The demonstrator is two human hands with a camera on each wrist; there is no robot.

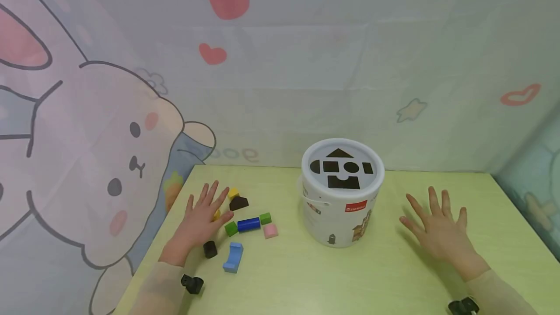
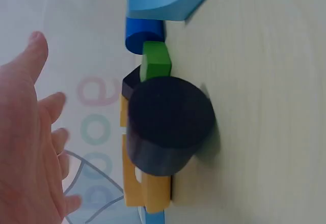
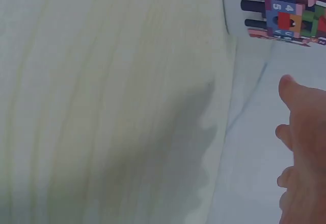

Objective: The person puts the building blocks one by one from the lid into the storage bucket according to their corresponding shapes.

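My left hand (image 1: 199, 225), fingers spread, is held over the left of the table and grips nothing. Toy blocks lie about it: a black cylinder (image 1: 210, 249), a light blue notched block (image 1: 234, 258), a blue cylinder (image 1: 249, 224) between two green blocks (image 1: 231, 228), a pink block (image 1: 271, 230), a dark brown block (image 1: 238, 202) and yellow ones (image 1: 234, 193), one partly hidden by the fingers. On the right, my right hand (image 1: 444, 232) hovers with spread fingers, its shadow on the tabletop. Between the hands stands a white bucket (image 1: 337, 222), nearer the right one.
The bucket's lid (image 1: 321, 181) is on, with several shaped holes in it. A white handle (image 1: 316, 202) hangs at its side. The pale yellow table (image 1: 288, 281) ends at the back against a printed cloth (image 1: 297, 101) with a rabbit and hearts.
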